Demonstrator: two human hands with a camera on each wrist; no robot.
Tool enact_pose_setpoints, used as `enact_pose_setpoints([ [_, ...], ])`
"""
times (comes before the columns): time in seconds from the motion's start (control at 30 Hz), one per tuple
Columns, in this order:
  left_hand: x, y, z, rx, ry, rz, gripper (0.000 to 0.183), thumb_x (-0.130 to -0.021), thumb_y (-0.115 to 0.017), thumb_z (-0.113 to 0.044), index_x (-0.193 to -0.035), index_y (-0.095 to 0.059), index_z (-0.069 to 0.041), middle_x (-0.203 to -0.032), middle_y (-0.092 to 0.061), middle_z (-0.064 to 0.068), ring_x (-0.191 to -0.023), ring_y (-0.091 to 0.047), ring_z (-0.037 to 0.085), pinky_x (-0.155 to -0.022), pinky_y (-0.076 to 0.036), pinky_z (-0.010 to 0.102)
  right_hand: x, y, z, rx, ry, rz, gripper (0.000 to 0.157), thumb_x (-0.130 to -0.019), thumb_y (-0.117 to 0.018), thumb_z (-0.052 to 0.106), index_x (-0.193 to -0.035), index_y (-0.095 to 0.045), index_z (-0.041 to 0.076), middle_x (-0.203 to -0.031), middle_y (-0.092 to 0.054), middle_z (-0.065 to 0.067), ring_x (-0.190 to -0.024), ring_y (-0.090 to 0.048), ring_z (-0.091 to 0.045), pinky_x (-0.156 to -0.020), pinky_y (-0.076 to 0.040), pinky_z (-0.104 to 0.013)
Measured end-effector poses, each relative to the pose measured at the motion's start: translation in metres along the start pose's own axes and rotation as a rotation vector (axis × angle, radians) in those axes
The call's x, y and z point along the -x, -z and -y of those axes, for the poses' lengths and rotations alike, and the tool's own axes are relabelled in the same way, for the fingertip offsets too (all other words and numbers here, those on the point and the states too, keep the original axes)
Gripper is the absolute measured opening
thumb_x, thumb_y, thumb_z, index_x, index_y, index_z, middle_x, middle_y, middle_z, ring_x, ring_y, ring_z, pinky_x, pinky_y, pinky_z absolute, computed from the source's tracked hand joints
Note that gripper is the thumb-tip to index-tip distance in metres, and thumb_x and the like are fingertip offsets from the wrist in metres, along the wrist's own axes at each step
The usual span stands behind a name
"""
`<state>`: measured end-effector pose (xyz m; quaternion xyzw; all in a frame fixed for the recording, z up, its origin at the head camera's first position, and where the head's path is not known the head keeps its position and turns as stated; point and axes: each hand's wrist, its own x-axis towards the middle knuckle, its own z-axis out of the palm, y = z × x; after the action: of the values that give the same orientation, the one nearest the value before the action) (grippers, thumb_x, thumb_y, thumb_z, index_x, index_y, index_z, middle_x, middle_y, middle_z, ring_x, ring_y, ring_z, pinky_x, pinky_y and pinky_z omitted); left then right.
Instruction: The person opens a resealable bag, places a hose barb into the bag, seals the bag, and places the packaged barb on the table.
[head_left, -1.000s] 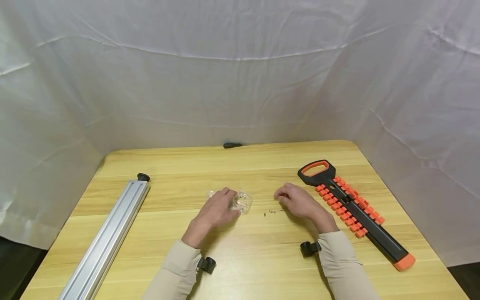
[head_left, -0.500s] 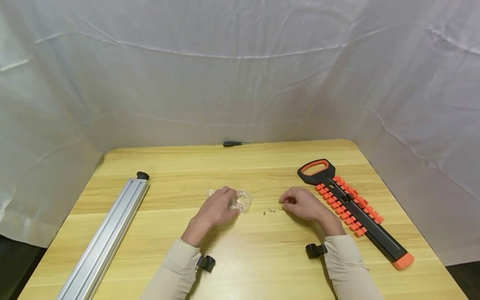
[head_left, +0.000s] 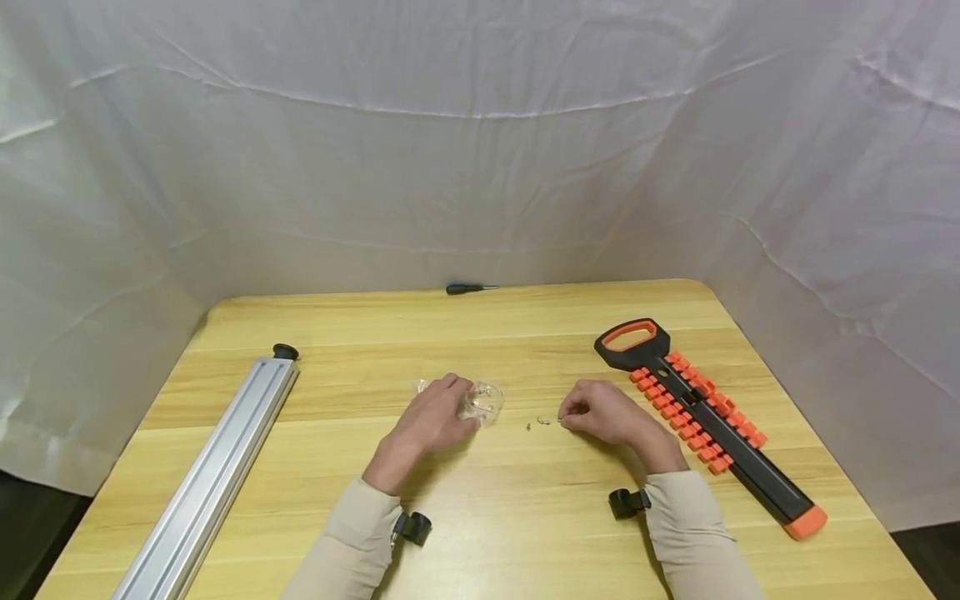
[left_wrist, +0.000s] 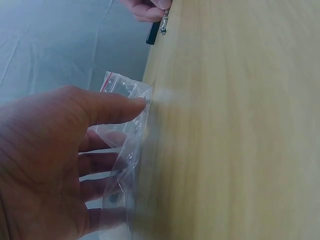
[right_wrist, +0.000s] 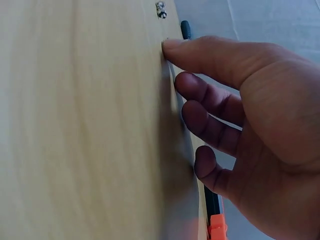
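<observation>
On the counter (head_left: 480, 525), the left hand (head_left: 431, 417) held the bag (head_left: 489, 405); the right hand (head_left: 609, 417), well apart, had just closed in a pinch on one piece (head_left: 559, 420) beside the loose pieces (head_left: 543, 422), apparently securing it.

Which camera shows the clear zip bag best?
The left wrist view has the clear zip bag close up, with its red seal line. The head view shows it small, partly hidden by the left hand; the right wrist view misses it.

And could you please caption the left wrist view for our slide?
Left hand holds a clear plastic bag at a wooden tabletop, right hand beyond.
</observation>
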<state>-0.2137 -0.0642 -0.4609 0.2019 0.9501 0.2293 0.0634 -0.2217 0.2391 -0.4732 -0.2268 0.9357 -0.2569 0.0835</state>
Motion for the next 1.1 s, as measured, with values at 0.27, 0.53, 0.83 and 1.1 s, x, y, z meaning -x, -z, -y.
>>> enact_pose_setpoints([
  [0.27,0.000,0.000,0.000,-0.004,0.002,0.004,0.057,-0.086,-0.069,-0.032,-0.135,-0.051,-0.008,-0.130,-0.056,0.007,-0.117,-0.055,0.027,-0.102,-0.046,0.042,-0.003,-0.002,0.007,-0.021,-0.027,-0.019,0.005,-0.092,-0.064,0.018,-0.089,-0.067,0.020,-0.086,-0.060,0.006,-0.079,-0.053,-0.008,-0.073,-0.047,-0.027],
  [0.53,0.000,-0.001,0.001,-0.008,-0.001,0.000,0.057,-0.086,-0.069,-0.032,-0.135,-0.051,-0.009,-0.129,-0.057,0.006,-0.116,-0.055,0.026,-0.101,-0.047,0.042,-0.010,-0.002,0.017,-0.049,-0.053,-0.071,0.004,-0.095,-0.061,0.018,-0.093,-0.064,0.017,-0.089,-0.059,0.002,-0.081,-0.053,-0.011,-0.075,-0.047,-0.030],
  [0.83,-0.001,-0.002,0.001,-0.005,-0.001,-0.001,0.058,-0.086,-0.069,-0.032,-0.136,-0.051,-0.009,-0.130,-0.056,0.006,-0.117,-0.054,0.026,-0.103,-0.046,0.042,-0.020,-0.006,0.027,-0.063,-0.047,-0.133,0.007,-0.096,-0.059,0.020,-0.095,-0.064,0.015,-0.093,-0.058,0.001,-0.083,-0.053,-0.011,-0.077,-0.048,-0.030],
  [1.1,-0.001,-0.003,0.002,-0.003,0.008,0.002,0.058,-0.086,-0.070,-0.033,-0.136,-0.051,-0.010,-0.131,-0.056,0.005,-0.119,-0.054,0.026,-0.104,-0.045,0.041,-0.030,-0.014,0.039,-0.092,-0.028,-0.148,0.010,-0.099,-0.055,0.020,-0.095,-0.063,0.015,-0.095,-0.057,0.001,-0.084,-0.053,-0.012,-0.078,-0.048,-0.032],
])
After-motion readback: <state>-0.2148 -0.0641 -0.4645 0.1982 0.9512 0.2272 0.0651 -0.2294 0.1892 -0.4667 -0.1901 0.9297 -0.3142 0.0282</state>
